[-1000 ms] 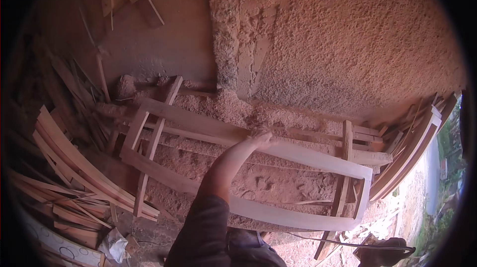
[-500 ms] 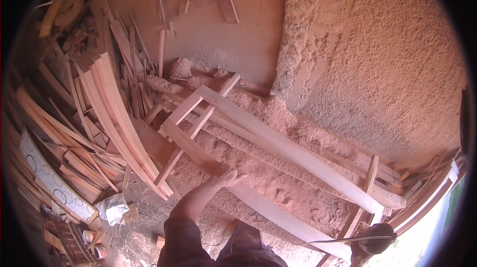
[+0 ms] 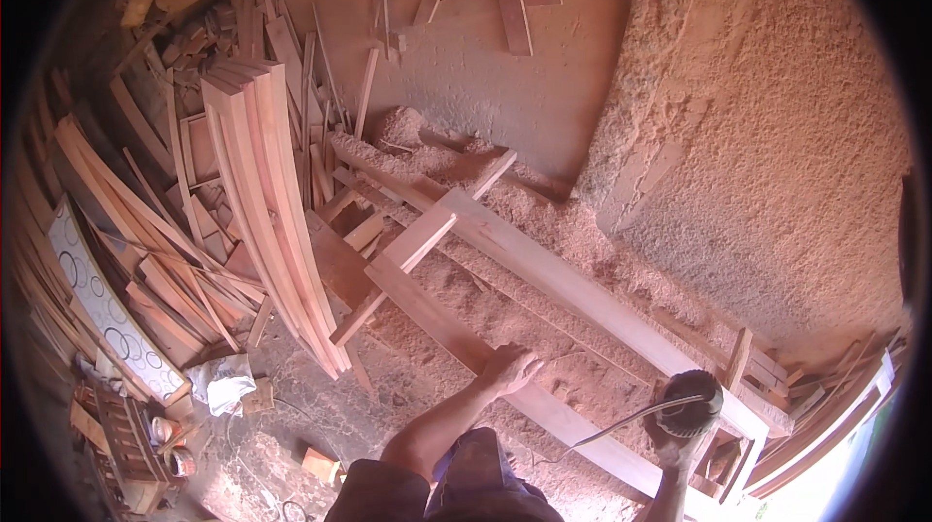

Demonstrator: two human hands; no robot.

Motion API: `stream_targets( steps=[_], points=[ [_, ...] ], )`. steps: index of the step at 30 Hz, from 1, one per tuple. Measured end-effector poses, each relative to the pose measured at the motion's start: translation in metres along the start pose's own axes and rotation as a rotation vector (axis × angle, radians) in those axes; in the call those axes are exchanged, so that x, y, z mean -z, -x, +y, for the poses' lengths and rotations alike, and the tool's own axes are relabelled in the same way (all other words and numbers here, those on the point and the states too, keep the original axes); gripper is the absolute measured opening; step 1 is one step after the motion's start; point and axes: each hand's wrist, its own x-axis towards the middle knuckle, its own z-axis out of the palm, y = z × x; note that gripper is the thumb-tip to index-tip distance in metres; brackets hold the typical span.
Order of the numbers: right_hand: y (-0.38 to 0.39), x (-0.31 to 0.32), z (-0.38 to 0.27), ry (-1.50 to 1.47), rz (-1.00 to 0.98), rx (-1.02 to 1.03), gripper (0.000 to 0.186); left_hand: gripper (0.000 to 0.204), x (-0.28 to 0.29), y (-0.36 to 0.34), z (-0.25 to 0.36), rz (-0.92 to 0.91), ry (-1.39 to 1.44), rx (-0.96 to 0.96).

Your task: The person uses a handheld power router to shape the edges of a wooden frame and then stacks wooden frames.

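Note:
A long rectangular wooden frame [image 3: 558, 274] rests at a slant on wooden supports. My left hand [image 3: 511, 370] grips its near rail around the middle, fingers curled over the board. Toward the frame's right end, my right hand [image 3: 672, 448] holds up a black round-bodied power tool [image 3: 684, 404] with a thin cord. The tool hangs over the space between the two rails and overlaps the far rail in view. Its underside is hidden, so contact with the wood cannot be told.
Curved stacked boards [image 3: 257, 202] stand left of the frame, with piled offcuts [image 3: 175, 299] beyond. Sawdust [image 3: 466, 299] covers the ground beneath the frame. A rough wall [image 3: 767, 134] rises at the far right. A white cloth [image 3: 229, 392] and a slatted wooden piece [image 3: 124, 439] lie lower left.
My right hand has brought the power tool left and farther from me, from beyond the near rail's right end to over the frame. My left hand stays on the near rail. The view has shifted.

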Motion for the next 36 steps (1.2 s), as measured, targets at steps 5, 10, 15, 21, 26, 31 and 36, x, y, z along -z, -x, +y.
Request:
stream_targets(
  steps=[5, 10, 15, 21, 26, 31, 36],
  points=[
    [-0.047, -0.108, -0.022, -0.213, -0.093, 0.025, 0.067, 0.018, 0.080, -0.010, -0.056, 0.501, 0.085, 0.032],
    [-0.101, -0.237, -0.009, -0.201, -0.140, 0.065, 0.079, 0.028, 0.182, -0.030, -0.175, 0.509, -0.024, 0.141],
    [-0.157, -0.383, 0.037, -0.370, -0.165, -0.074, 0.066, 0.047, 0.234, -0.079, -0.279, 0.295, 0.011, 0.049],
    [-0.207, -0.507, 0.043, -0.108, -0.034, -0.045, 0.086, 0.095, 0.263, -0.165, -0.327, -0.228, -0.112, -0.046],
    [-0.226, -0.559, 0.074, -0.218, -0.016, -0.142, 0.081, 0.110, 0.256, -0.215, -0.335, -0.418, -0.168, -0.197],
    [-0.237, -0.591, 0.087, -0.360, 0.079, -0.193, 0.081, 0.115, 0.232, -0.234, -0.354, -0.499, -0.179, -0.293],
    [-0.234, -0.598, 0.110, -0.410, 0.044, -0.206, 0.083, 0.101, 0.216, -0.247, -0.359, -0.460, -0.110, -0.248]
  ],
)
